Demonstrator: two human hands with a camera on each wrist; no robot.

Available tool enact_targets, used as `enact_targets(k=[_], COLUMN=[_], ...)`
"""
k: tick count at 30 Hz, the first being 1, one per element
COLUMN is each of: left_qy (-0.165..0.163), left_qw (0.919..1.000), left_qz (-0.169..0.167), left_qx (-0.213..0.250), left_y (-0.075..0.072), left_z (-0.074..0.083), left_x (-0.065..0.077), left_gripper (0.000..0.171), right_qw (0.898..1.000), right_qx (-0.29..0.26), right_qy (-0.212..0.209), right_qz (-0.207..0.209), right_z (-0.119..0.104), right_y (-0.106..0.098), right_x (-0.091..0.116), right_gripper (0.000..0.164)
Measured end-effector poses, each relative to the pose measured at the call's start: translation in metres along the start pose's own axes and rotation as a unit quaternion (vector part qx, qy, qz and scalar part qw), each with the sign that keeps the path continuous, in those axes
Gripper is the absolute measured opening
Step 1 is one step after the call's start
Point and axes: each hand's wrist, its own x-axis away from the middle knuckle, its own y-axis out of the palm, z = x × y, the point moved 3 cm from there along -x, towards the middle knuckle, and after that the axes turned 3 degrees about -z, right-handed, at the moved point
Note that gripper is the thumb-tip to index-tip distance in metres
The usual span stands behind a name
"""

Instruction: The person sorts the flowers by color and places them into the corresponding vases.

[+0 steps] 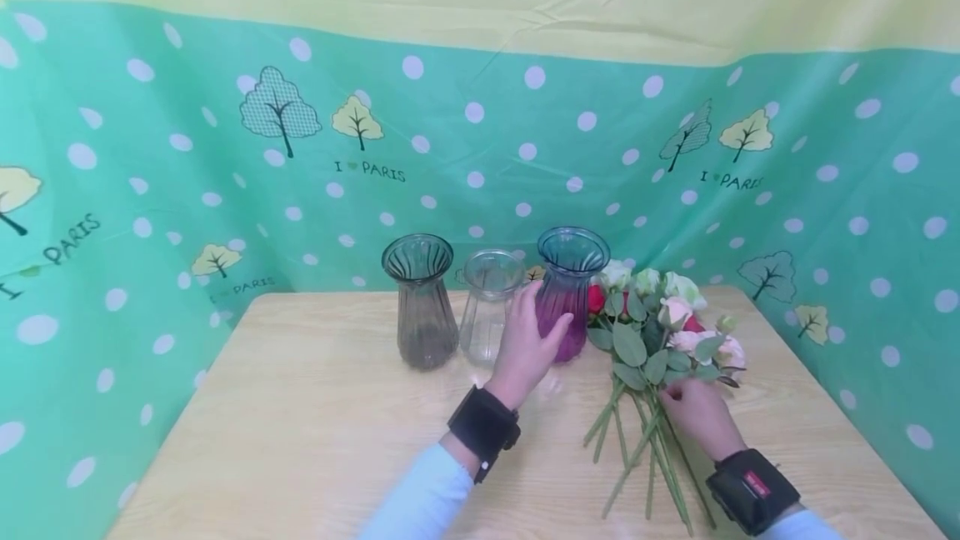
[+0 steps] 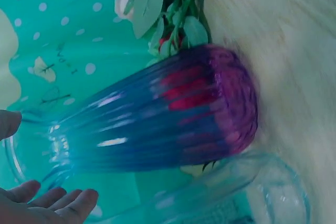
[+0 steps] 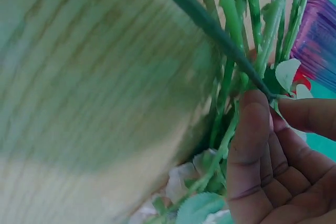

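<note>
My left hand (image 1: 525, 344) is spread beside a ribbed glass vase (image 2: 152, 119), blue above and purple at its base. In the left wrist view, the thumb and fingers lie on either side of its neck, nearly straight. Among the stems of a pile of roses (image 1: 678, 315), my right hand (image 1: 701, 417) pinches one dark green stem (image 3: 210, 27) between thumb and forefinger. The roses are white, pink and red, with green leaves, and lie with their stems pointing towards me. That stem's bloom is hidden in the right wrist view.
A clear glass vase (image 1: 480, 332) stands left of the blue-purple one, and a grey glass vase (image 1: 426, 323) left of that. All are upright on the wooden table (image 1: 315, 423). A green dotted cloth (image 1: 472, 157) hangs behind and along both sides.
</note>
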Motion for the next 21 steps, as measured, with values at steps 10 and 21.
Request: enact_targets(k=[10,21], left_qy=[-0.001,-0.026], left_qw=[0.9995,0.9992], left_qz=[0.014,0.006], left_qx=[-0.027,-0.03], left_y=[0.017,0.031], left_z=[-0.01,-0.018], left_x=[-0.012,-0.021], left_gripper=[0.071,0.077], right_qw=[1.0,0.999], right_qx=[-0.009,-0.028], right_qy=[0.006,0.026], right_qz=[-0.014,-0.031], right_z=[0.001,0.002], right_y=[0.002,0.003], right_x=[-0.005,-0.006], right_gripper=[0.017,0.02])
